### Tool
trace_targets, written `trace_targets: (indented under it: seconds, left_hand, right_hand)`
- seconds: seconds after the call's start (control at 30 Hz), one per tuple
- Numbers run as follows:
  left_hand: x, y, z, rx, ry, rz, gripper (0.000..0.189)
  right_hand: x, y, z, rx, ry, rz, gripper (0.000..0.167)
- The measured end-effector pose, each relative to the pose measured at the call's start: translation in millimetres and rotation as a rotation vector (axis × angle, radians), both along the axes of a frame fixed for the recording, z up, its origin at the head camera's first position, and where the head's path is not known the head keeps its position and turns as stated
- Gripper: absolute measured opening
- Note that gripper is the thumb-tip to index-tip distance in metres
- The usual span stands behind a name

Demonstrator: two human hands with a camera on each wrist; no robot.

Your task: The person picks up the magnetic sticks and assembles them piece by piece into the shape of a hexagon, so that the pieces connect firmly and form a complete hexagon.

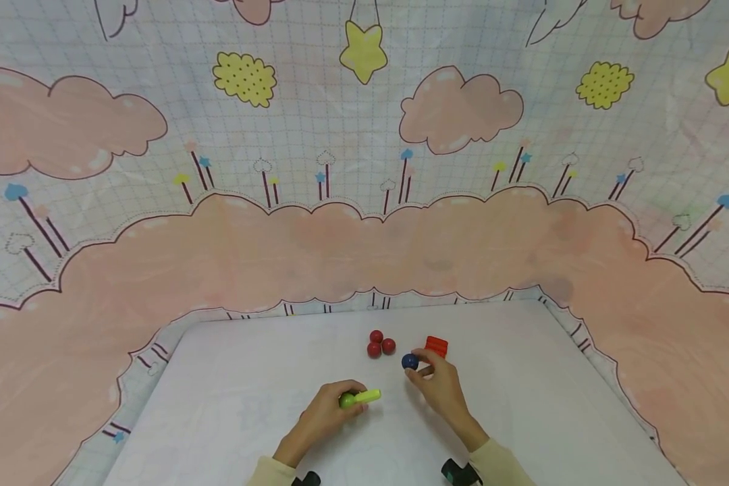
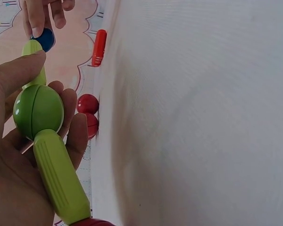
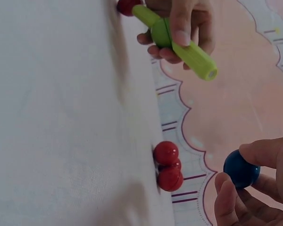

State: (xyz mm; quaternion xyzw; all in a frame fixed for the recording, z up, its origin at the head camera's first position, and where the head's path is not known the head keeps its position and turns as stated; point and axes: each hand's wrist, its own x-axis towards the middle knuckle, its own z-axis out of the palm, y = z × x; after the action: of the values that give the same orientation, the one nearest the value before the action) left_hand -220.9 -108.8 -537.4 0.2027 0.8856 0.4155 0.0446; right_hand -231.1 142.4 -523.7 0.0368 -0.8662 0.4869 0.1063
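Note:
My left hand (image 1: 331, 408) grips a joined toy piece: a green ball (image 2: 37, 110) with a yellow-green stick (image 2: 61, 176) on one side and another yellow-green stick (image 1: 369, 396) on the other. A red ball (image 3: 128, 6) sits at the end of the stick nearer my wrist. Between thumb and fingertips, my right hand (image 1: 443, 388) pinches a dark blue ball (image 1: 410, 362). In the left wrist view the free stick's tip overlaps the blue ball. Both hands are over the white table.
Three red balls (image 1: 374, 349) lie grouped on the white table (image 1: 243, 378), left of the blue ball. Just beyond my right fingers is a ribbed red piece (image 1: 437, 345), partly covered by the hand. A patterned cloth (image 1: 340, 256) with clouds surrounds the table's back and sides.

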Motion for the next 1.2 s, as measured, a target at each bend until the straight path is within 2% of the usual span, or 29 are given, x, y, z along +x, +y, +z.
trace_targets:
  seconds: [0.3,0.67,0.87,1.2]
  left_hand:
    - [-0.4,0.4,0.9,0.002,-0.017,0.007,0.022]
    - [0.0,0.7,1.8,0.006,0.000,0.012,0.021]
    - [0.3,0.7,2.1,0.010,-0.005,0.004,0.021]
    - [0.0,0.8,0.5,0.011,0.003,-0.007,0.021]
  right_hand:
    - [14.7,-2,3.3,0.009,0.016,0.051,0.037]
    - [29.2,-8,14.2,-0.007,-0.066,0.131,0.041]
    - [33.0,-11,15.6,-0.016,-0.105,0.174,0.044]
    - [33.5,-14,8.7,-0.024,-0.097,0.251,0.045]
